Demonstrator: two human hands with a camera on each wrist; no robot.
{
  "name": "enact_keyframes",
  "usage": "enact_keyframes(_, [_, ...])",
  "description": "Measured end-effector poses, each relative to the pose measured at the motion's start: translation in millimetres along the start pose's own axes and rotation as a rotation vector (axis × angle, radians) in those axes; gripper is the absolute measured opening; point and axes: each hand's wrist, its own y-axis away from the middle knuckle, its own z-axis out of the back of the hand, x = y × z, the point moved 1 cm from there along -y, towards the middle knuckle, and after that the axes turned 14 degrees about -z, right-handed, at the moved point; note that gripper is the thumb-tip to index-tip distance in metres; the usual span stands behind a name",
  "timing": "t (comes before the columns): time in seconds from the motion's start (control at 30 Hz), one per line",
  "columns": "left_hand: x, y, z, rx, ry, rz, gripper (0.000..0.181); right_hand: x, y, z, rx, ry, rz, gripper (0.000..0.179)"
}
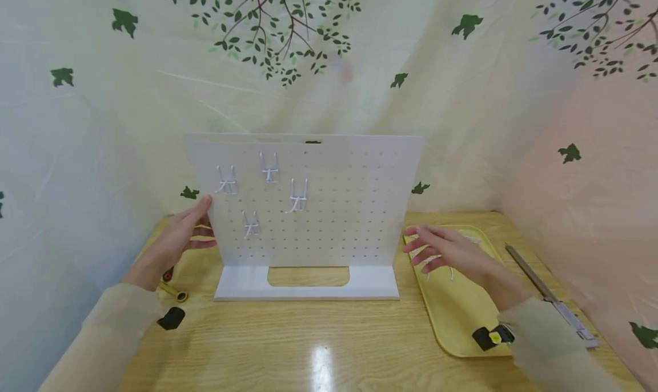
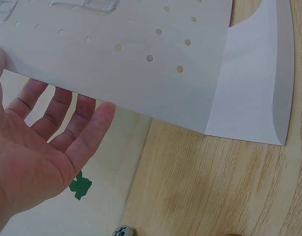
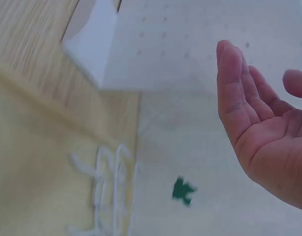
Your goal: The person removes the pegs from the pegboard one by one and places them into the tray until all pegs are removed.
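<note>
A white pegboard [image 1: 349, 209] stands upright on its flat base in the middle of the table. Several white wire hooks [image 1: 269, 170] hang on its left half. My left hand [image 1: 180, 235] holds the board's left edge, with the thumb at the front and the fingers [image 2: 87, 132] reaching behind. Beyond the right edge, my right hand [image 1: 447, 250] hovers over a yellow tray with fingers loosely bent, holding nothing. In the right wrist view its fingers [image 3: 232, 93] stand apart from the board. White wire hooks [image 3: 116, 191] lie in the tray, partly hidden by the hand in the head view.
The yellow tray [image 1: 457, 323] lies at the right of the wooden table [image 1: 257, 346]. A long grey metal tool [image 1: 532, 275] lies beyond it. Left of the board are a brass-coloured tubular piece [image 1: 173, 292] and a small dark red item [image 1: 167, 274]. Leaf-patterned cloth [image 1: 329, 106] hangs behind.
</note>
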Motion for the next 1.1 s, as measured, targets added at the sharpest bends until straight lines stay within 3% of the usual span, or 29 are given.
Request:
enact_keyframes(0.37, [0.1,-0.9,-2.1,-0.010,0.018,0.027,0.089,59.9,-14.3,-61.9,0.163,-0.115,0.123,0.055])
enact_keyframes(0.53, [-0.9,-0.5,-2.4,-0.007,0.019,0.029,0.090,79.7,-26.3,-88.8,0.236,-0.237,0.092,0.058])
enact_keyframes(0.77, [-1.3,-0.8,-3.1,-0.005,0.019,0.026,0.089,98.5,-45.6,-118.3,0.391,-0.510,0.028,0.059])
enact_keyframes(1.1, [0.2,-0.3,-1.8,-0.010,0.032,0.022,0.087,115.9,-71.9,-146.2,0.470,-0.724,-0.024,0.060])
